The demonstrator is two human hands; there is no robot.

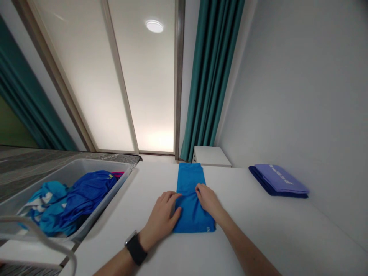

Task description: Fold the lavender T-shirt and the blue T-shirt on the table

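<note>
A blue cloth garment, folded into a long narrow shape, lies on the white table with small white lettering at its lower right corner. My left hand, with a black watch on the wrist, rests at the garment's left edge, fingers apart and thumb over the cloth. At the right edge, my right hand has its fingers pinched together on the fabric, which wrinkles between the two hands.
On the left stands a clear plastic bin of crumpled blue and teal clothes. Folded purple and navy garments lie on the white table at right, near the wall. A white cabinet stands beyond the far edge.
</note>
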